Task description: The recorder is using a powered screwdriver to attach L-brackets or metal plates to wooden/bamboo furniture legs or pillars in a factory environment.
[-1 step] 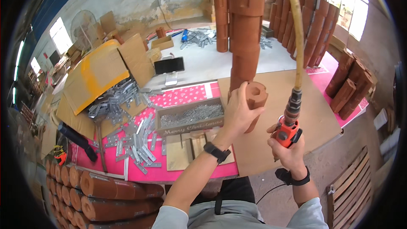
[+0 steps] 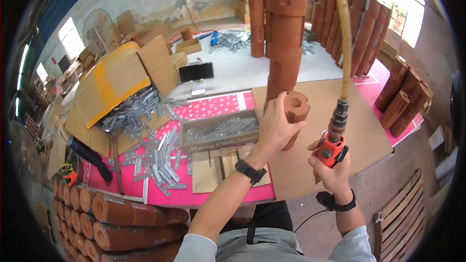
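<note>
Keep your left hand (image 2: 277, 123) clasped round the wooden cylinder (image 2: 296, 111), steadying it; right hand (image 2: 332, 170) grips the air tool (image 2: 333, 146) firmly.

My one view comes from a fisheye camera on my head, looking steeply down and forward over the tabletop (image 2: 335, 131), close above my forearms, which enter from the lower edge; straight edges bend near the rim.

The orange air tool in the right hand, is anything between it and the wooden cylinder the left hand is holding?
Nothing visible. The orange air tool in the right hand sits beside the wooden cylinder gripped by the left hand, with bare board between.
</note>
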Demonstrator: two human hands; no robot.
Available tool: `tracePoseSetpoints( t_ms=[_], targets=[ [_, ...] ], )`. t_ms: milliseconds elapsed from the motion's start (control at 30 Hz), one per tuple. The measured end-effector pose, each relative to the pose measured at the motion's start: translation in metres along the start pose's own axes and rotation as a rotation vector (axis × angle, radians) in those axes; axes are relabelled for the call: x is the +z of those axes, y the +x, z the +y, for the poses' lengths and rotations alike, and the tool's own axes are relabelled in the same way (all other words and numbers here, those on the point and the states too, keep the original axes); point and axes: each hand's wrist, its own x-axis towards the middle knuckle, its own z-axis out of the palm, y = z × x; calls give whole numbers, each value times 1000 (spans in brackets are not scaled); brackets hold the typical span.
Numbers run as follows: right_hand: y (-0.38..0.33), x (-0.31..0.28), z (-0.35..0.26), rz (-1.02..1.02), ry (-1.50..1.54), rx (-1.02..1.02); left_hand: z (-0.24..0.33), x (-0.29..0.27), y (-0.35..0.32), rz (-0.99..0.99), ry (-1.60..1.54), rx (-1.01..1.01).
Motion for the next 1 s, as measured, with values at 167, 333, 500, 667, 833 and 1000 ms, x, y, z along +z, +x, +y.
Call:
tracePoseSetpoints(
  t_ms=[167, 333, 500, 667, 833, 1000],
  targets=[
    [3, 13, 11, 23, 27, -77, -2, -64, -36, 33, -65, 172],
    [9, 41, 19, -113, 26, -154, -39, -122, -103, 51, 184, 109],
    [10, 74, 8, -177, 173, -58, -92, -99, -144, -123, 354, 350],
    [13, 90, 15, -237, 125, -76, -66, -112, -170, -270, 278, 167],
    [20, 103, 19, -209, 181, -156, -69, -112, -154, -119, 285, 33],
    [20, 107, 18, -245, 153, -126, -77, -121, -133, -282, 139, -157]
  ],
)
